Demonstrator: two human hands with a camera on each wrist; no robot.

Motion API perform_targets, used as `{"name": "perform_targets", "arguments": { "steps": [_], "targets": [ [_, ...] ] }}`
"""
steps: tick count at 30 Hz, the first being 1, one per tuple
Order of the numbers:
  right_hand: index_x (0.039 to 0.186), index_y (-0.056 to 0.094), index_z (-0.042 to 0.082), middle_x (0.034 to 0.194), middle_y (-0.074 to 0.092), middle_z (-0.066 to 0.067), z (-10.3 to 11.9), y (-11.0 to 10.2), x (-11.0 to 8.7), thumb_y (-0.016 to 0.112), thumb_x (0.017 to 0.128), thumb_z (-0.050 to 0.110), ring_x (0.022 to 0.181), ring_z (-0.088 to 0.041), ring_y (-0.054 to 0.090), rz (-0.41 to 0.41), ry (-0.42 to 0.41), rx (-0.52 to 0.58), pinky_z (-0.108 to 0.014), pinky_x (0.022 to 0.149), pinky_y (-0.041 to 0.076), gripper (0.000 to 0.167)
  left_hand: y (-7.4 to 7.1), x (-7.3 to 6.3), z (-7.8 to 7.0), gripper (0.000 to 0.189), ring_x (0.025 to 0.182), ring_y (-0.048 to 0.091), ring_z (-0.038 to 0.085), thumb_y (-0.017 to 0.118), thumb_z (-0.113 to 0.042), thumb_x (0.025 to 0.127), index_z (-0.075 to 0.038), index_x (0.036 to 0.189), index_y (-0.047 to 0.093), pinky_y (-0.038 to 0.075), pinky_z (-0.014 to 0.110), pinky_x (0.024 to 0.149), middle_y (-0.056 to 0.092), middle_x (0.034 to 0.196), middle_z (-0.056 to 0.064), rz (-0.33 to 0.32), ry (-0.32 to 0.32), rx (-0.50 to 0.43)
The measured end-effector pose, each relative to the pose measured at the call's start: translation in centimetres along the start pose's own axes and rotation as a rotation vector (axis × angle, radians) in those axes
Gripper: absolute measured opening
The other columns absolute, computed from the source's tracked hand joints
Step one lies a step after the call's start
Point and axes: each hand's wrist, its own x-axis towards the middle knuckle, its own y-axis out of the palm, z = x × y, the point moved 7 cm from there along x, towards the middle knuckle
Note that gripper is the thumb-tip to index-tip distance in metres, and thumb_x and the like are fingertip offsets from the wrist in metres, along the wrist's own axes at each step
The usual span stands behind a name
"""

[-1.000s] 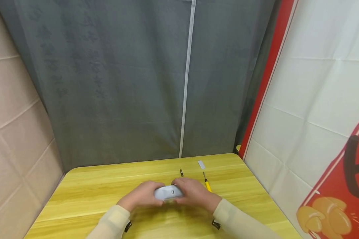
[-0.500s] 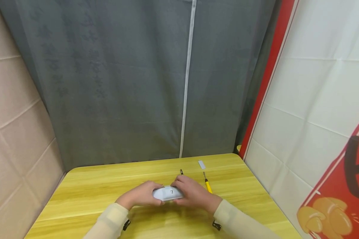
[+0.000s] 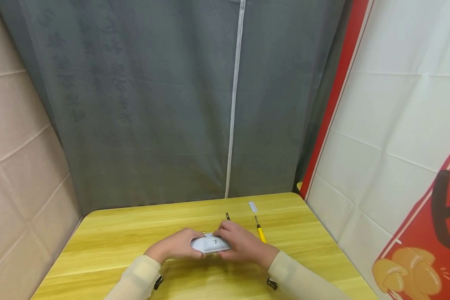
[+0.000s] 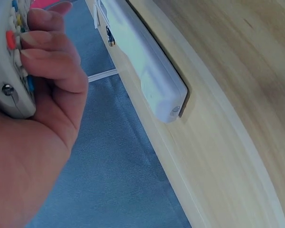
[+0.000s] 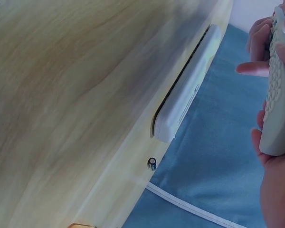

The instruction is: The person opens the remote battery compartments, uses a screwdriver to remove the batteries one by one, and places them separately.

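Note:
Both hands grip a white remote control [image 3: 210,244] above the table, its back side up with a small latch mark showing. My left hand [image 3: 177,245] holds its left end. The left wrist view has the fingers curled under the remote control [image 4: 4,57] against its coloured buttons. Around the right end, my right hand [image 3: 243,243] has its thumb and fingers on the body. Buttons face the table in the right wrist view. A second white, remote-like body [image 4: 145,57] lies on the table. A small gold-coloured thing [image 3: 203,232] peeks out just beyond the held remote.
On the wooden table [image 3: 127,233], a dark battery [image 3: 227,216] lies beyond the right hand. To its right are a yellow-handled screwdriver [image 3: 261,233] and a small pale flat cover [image 3: 252,206]. A grey curtain [image 3: 153,104] hangs behind the table, with fabric walls either side.
The held remote control has shifted slightly left and tilted, showing more of its back. The right fingers have moved a little along it. The small gold-coloured thing has come into view behind it.

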Motion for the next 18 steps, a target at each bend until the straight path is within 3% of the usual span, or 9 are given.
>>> {"name": "perform_targets", "arguments": {
  "steps": [11, 18],
  "targets": [
    [0.137, 0.070, 0.013, 0.118, 0.057, 0.006, -0.32, -0.02, -0.16, 0.089, 0.096, 0.028, 0.102, -0.007, 0.053, 0.017, 0.048, 0.069, -0.019, 0.088, 0.049, 0.047, -0.21, 0.00, -0.10, 0.035, 0.082, 0.063, 0.004, 0.087, -0.035, 0.087, -0.025, 0.119, 0.078, 0.052, 0.027, 0.072, 0.070, 0.098, -0.017, -0.066, -0.001, 0.077],
    [0.136, 0.070, 0.013, 0.118, 0.057, 0.005, -0.73, 0.12, -0.36, 0.087, 0.098, 0.030, 0.101, -0.006, 0.054, 0.000, 0.036, 0.077, -0.018, 0.087, 0.049, 0.045, -0.55, -0.15, -0.90, 0.042, 0.088, 0.062, 0.002, 0.091, -0.040, 0.087, -0.025, 0.124, 0.078, 0.052, 0.027, 0.076, 0.072, 0.108, -0.017, -0.184, 0.051, 0.260]
  ]
}}
